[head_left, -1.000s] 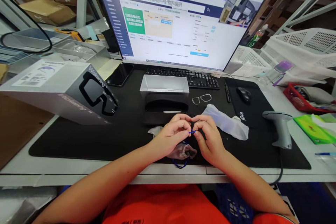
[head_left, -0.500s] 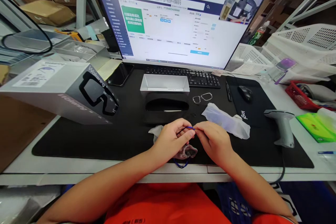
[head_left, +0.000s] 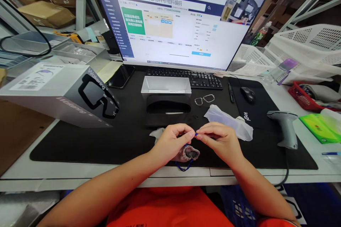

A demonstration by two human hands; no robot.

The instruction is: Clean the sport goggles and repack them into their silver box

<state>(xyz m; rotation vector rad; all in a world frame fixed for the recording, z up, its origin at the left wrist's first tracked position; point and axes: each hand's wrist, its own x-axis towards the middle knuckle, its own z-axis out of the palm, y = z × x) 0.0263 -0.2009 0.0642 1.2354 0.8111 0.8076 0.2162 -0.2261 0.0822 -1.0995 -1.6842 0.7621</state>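
My left hand (head_left: 176, 142) and my right hand (head_left: 220, 137) meet over the front of the black desk mat, each pinching a thin blue cord (head_left: 196, 134) between thumb and fingers. Below them lies a small greyish-pink drawstring pouch (head_left: 188, 153), its mouth partly open and a loop of the same blue cord hanging toward the desk edge. My left hand partly covers the pouch. Just beyond my hands sit a black glasses case (head_left: 169, 108) and an open white box (head_left: 166, 86). A clear frame shaped like glasses (head_left: 204, 99) and a crumpled white wrapper (head_left: 230, 122) rest to the right.
A large grey box with goggles printed on it (head_left: 69, 99) stands at left, beside a phone (head_left: 120, 76). A monitor (head_left: 181, 25) and keyboard (head_left: 205, 79) are behind. On the right are a mouse (head_left: 248, 94), a barcode scanner (head_left: 286, 127) and a red basket (head_left: 306, 97).
The stretch of blue cord showing between my hands has become shorter. My right hand has turned slightly, with its fingers raised, and both hands remain over the pouch.
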